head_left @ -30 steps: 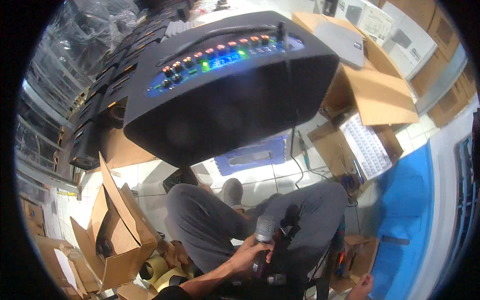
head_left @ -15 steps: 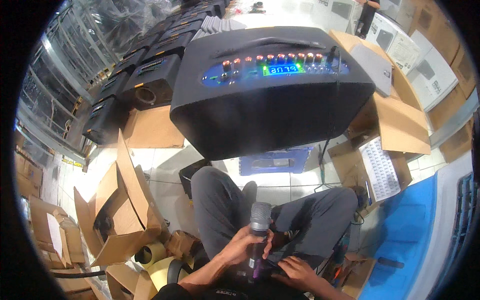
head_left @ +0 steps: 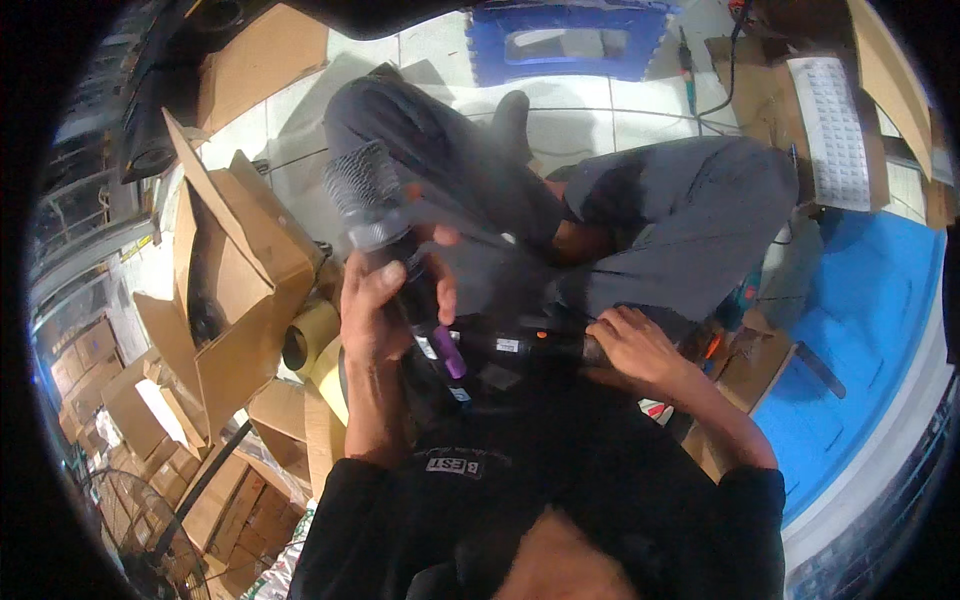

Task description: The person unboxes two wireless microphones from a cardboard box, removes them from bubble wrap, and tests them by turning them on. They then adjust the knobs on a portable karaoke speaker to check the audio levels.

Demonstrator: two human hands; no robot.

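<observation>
Mic (head_left: 380,228) up in left hand (head_left: 372,305), fingers wrapped, not set down; second mic (head_left: 548,345) unlifted at right hand (head_left: 637,348), grip unclear.

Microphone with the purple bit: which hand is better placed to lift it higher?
Probably the left hand: it grips the microphone. The right hand is apart from it, off to the right.

Microphone (head_left: 380,236) with rough metal mesh (head_left: 362,180), its blurred body (head_left: 413,290) probably plastic, matt cloth trousers (head_left: 690,205) beneath it, dull cardboard box (head_left: 235,345) left of it
</observation>
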